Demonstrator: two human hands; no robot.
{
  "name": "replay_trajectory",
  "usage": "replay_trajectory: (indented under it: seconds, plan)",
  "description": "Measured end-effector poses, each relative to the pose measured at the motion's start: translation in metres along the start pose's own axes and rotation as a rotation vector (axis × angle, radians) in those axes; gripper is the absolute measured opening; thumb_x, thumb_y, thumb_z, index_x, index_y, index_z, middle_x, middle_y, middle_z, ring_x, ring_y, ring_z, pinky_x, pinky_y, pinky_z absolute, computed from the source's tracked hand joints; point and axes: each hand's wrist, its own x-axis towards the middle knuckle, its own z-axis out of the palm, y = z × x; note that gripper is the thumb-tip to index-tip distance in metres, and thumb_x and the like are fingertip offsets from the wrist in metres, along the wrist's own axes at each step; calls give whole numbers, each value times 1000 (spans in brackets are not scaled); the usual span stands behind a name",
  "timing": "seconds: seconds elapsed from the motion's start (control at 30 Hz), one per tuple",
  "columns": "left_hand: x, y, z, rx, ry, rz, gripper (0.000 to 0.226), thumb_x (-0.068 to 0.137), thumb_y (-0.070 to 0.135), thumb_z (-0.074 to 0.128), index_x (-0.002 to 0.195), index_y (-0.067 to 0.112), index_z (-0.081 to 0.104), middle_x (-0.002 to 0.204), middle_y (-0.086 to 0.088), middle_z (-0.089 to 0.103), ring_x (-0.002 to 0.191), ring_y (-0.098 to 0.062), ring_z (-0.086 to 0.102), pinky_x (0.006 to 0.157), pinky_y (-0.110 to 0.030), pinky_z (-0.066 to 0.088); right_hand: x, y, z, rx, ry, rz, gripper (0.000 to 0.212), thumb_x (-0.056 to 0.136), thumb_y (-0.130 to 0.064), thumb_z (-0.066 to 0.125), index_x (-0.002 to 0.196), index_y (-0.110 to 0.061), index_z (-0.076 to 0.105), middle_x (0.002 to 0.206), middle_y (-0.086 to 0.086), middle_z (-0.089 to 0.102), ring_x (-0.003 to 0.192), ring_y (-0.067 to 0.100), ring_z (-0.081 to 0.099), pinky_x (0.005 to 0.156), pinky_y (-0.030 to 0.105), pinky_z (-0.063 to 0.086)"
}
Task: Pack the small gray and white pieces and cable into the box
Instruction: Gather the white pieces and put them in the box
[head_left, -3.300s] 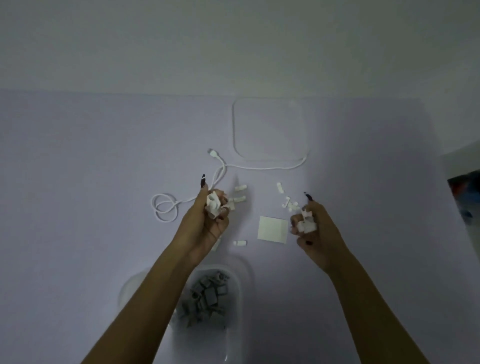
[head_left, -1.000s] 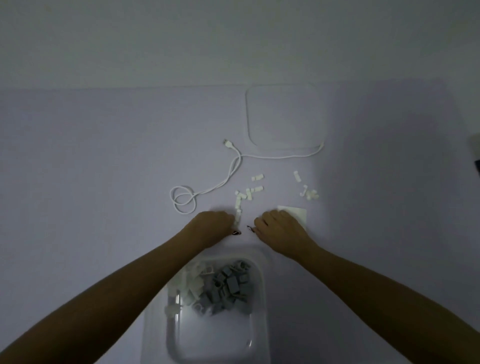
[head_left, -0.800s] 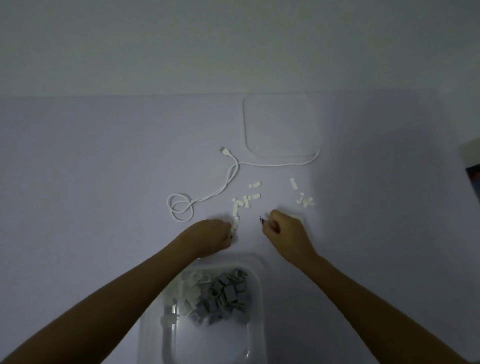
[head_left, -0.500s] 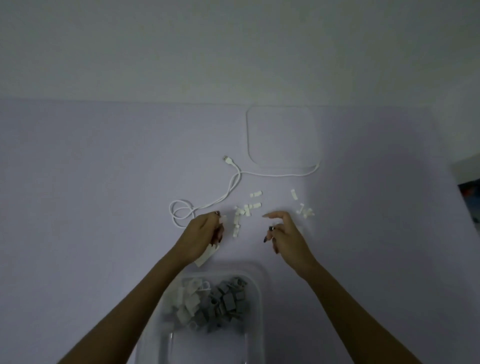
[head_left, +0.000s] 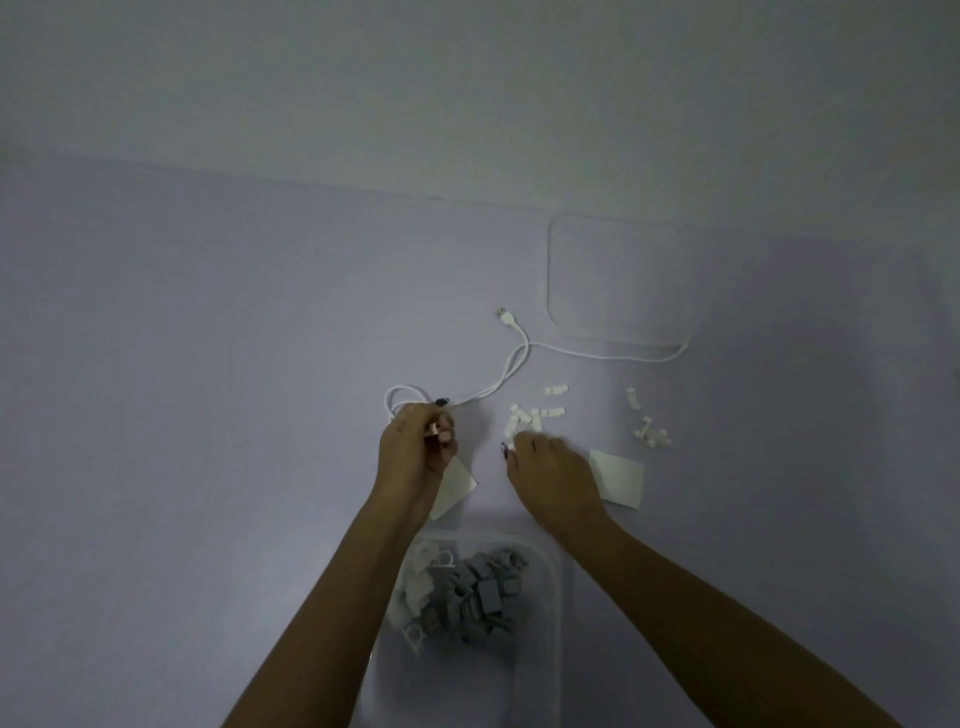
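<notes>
fingers of left hand (head_left: 415, 452) still pinch a white sheet (head_left: 451, 488); right hand (head_left: 550, 473) has dropped, clenched state unclear.

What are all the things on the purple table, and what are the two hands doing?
box: one, clear plastic, near edge, between the arms
gray pieces: a heap, gray, inside the box
white pieces: one scatter, white, on the table past the right hand
more white pieces: small cluster, white, farther right
cable: one, white, looped beside the left hand
lid: one, clear, far side
paper squares: two, pale; one right of the right hand, one under the left
table: one, purple
left hand: pinches something small
right hand: reaches the white pieces
</notes>
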Motion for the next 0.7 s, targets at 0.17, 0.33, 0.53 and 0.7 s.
replay_trajectory:
  seconds: [0.17,0.33,0.53,0.7]
  plan:
    - [7,-11,-4,587,-136,131,17,98,5,38,107,14,48,66,-3,47,49,-11,40,49,-22,35,-7,9,-6,358,-58,120,23,93,-21,53,73,-17,44,68,2,50,61,20,51,53,27,35]
    - [34,-38,13,1643,-306,704,29,98,37,44,111,12,47,91,-7,56,71,-23,57,60,-32,43,-19,37,-36,1169,-37,497,27,88,-10,64,73,-12,42,69,25,61,47,19,51,42,20,35]
    - [63,-52,28,2238,-232,1019,57,86,56,30,89,9,62,73,-10,61,53,-25,57,45,-29,41,-48,74,-59,1592,-15,630,37,92,0,50,116,-25,63,70,10,61,51,13,40,48,25,35]
    - [77,-60,18,2225,-315,1221,42,86,46,37,80,11,59,68,-8,58,51,-23,55,38,-25,36,-67,87,-53,1636,3,684,38,92,4,43,106,-16,71,71,10,60,49,14,38,48,25,34]
